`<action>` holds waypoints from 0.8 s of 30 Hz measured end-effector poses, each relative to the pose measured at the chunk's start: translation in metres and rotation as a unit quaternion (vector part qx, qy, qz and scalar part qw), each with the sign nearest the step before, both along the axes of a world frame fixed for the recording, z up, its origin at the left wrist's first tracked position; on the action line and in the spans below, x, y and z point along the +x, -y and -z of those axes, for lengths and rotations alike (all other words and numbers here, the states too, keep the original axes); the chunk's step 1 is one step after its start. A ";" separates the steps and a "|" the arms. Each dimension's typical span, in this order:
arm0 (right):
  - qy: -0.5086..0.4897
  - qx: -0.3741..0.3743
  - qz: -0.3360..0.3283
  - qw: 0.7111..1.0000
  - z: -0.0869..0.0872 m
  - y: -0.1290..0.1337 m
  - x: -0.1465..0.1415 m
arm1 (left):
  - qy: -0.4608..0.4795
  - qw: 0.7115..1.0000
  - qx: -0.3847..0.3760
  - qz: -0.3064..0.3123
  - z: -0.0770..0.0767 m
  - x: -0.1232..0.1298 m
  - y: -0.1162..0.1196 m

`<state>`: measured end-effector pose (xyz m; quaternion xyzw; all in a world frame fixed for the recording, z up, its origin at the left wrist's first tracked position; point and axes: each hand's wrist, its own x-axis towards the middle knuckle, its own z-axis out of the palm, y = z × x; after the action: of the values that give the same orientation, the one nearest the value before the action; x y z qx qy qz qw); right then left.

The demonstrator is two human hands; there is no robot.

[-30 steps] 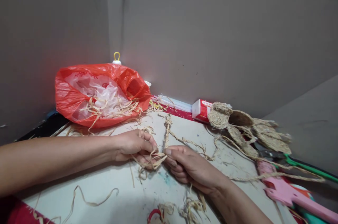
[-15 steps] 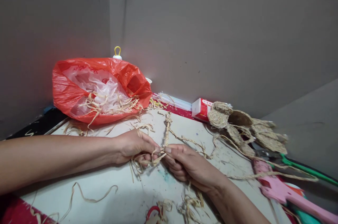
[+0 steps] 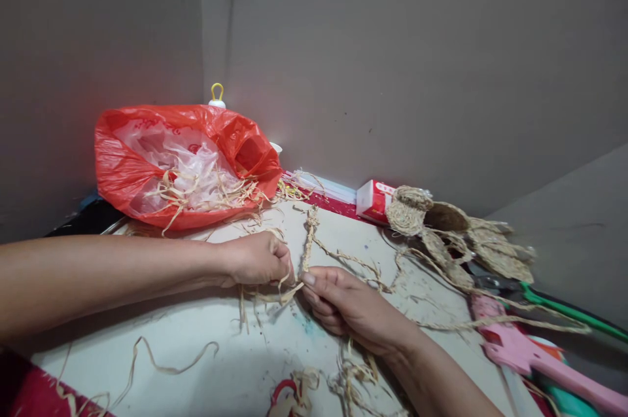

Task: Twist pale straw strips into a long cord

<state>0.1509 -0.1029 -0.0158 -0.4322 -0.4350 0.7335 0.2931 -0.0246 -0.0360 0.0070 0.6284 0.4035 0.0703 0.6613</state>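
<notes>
One red bag (image 3: 110,165) sits left, straw strands spilling out. One left hand (image 3: 262,260) grips loose strands; one braid (image 3: 309,240), pale, knobbly and frayed on top, stands mid-table, its lower end pinched by one right hand (image 3: 346,306). Right, one pink glue gun (image 3: 515,345).

Beyond the hands, the plastic bag (image 3: 127,188) is red with darker red print; the small box (image 3: 377,202) is red and white. Right of them, the glue gun (image 3: 515,348) is pink, the cutter handle (image 3: 564,313) green. Beneath them, the table (image 3: 181,345) is off-white with teal smudges.
</notes>
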 end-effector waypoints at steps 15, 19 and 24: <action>0.198 0.059 0.061 0.976 -0.005 0.006 -0.015 | -0.031 0.999 -0.022 0.004 -0.011 0.003 -0.006; 0.165 0.048 0.100 0.980 -0.002 0.006 -0.020 | -0.043 0.999 -0.021 -0.008 -0.019 0.005 0.006; 0.012 -0.011 0.153 0.988 -0.002 0.009 -0.029 | -0.059 0.991 0.114 -0.044 -0.016 0.003 0.031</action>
<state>0.1220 -0.1124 -0.0141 -0.5055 -0.3594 0.6795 0.3919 -0.0215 -0.0667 0.0233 0.6841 0.4588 0.1072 0.5568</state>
